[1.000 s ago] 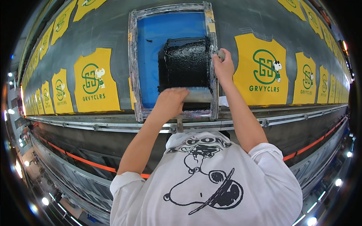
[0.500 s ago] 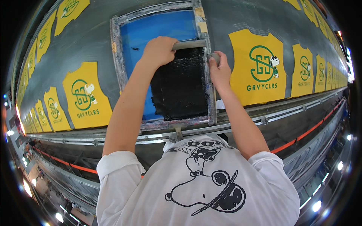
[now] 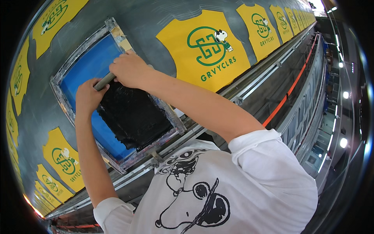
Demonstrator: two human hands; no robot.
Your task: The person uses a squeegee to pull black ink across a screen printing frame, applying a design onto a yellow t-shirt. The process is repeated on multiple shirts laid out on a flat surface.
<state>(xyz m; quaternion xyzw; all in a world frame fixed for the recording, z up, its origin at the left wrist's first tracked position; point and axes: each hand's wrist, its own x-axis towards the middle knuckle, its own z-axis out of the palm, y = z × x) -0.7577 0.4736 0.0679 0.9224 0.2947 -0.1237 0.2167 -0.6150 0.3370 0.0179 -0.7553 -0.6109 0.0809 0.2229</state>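
Observation:
A screen-printing frame [image 3: 62, 93] with blue mesh lies on the long grey printing table [image 3: 148, 19]. Black ink [image 3: 132, 115] covers the near part of the mesh. My left hand [image 3: 87, 97] and my right hand [image 3: 128, 70] both grip the grey handle of a squeegee [image 3: 103, 82] at the far end of the ink patch. The blade is hidden under my hands.
Yellow shirt-shaped pieces [image 3: 202, 46] with a green printed design lie in a row along the table on both sides of the frame. A metal rail [image 3: 253, 84] runs along the table's near edge, with an orange strip [image 3: 288, 93] below it. My white printed T-shirt [image 3: 218, 187] fills the lower view.
The squeegee went from the near end of the screen to the far end, spreading black ink. My right hand left the frame's edge and joined the left on the handle. My head turned.

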